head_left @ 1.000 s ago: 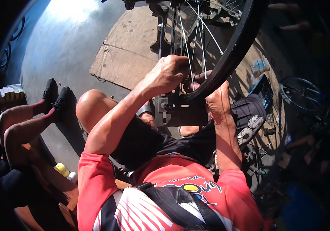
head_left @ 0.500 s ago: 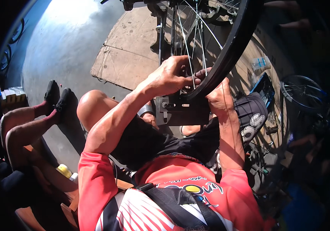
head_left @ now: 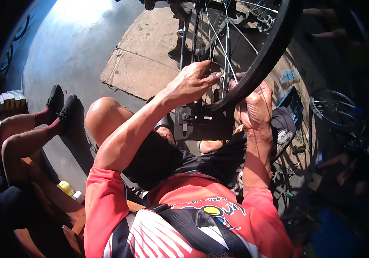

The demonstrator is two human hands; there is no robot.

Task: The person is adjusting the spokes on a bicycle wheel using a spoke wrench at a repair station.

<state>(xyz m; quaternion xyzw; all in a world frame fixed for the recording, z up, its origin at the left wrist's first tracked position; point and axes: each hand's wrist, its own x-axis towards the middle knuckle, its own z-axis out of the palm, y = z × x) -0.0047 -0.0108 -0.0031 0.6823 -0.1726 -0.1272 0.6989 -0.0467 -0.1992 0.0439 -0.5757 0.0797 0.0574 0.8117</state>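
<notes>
A spoked bicycle wheel with a black rim [head_left: 265, 58] stands upright before me in a dark metal stand [head_left: 204, 124]. My left hand [head_left: 193, 84] reaches in among the spokes from the left, thumb and fingers closed in a pinch; what lies between them is hidden. Just beside its fingertips, on the spokes by the rim, sits a small dark rounded tool [head_left: 226, 80] that looks like a spoke wrench. My right hand [head_left: 256, 103] curls round the outer side of the rim, its fingertips meeting that tool; the rim hides part of its fingers.
Flattened cardboard [head_left: 135, 64] lies on the grey floor beyond the stand. Another person's legs [head_left: 25, 129] stretch out at the left. At right are a loose wheel [head_left: 335, 107], a blue tray [head_left: 292, 103] and a clear plastic packet [head_left: 288, 77].
The wheel has turned slightly, its spokes and rim shifting right. My right hand has moved up and right along the rim; my left fingers have moved slightly right and up.
</notes>
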